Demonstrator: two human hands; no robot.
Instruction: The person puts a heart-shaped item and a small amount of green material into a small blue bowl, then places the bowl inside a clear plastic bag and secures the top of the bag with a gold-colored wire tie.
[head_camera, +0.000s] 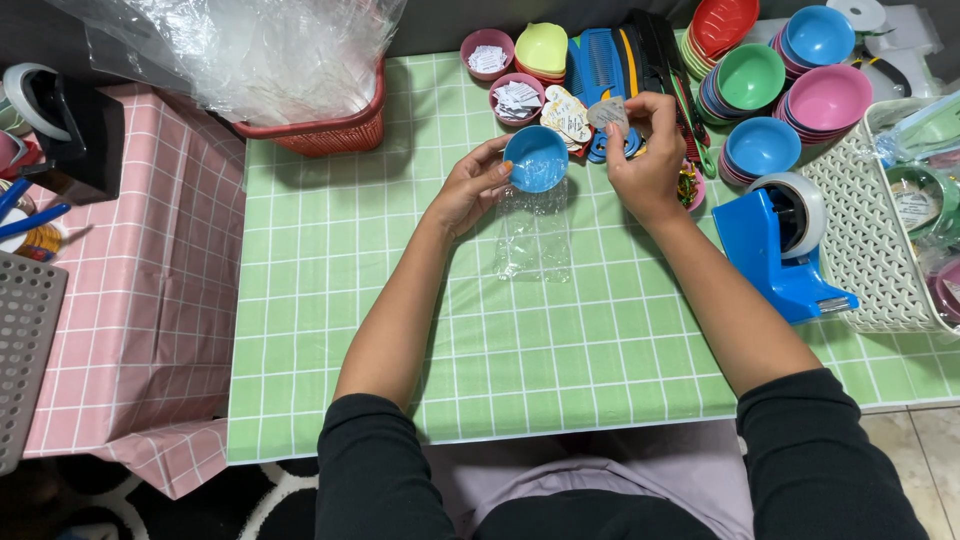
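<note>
My left hand (468, 187) holds a small blue bowl (536, 158) just above the green checked table (500, 340). My right hand (644, 152) pinches a small grey heart-shaped tag (607, 113) beside the bowl, a little to its right. A clear plastic bag (534, 237) lies flat on the table under the bowl. A cream heart-shaped card (565, 115) rests behind the bowl.
Stacks of coloured bowls (790, 80) stand at the back right, with combs (600, 60) and small bowls of paper slips (516, 97) at the back. A blue tape dispenser (775, 245) and a white basket (875, 225) sit at the right. A red basket with clear bags (320, 125) is back left.
</note>
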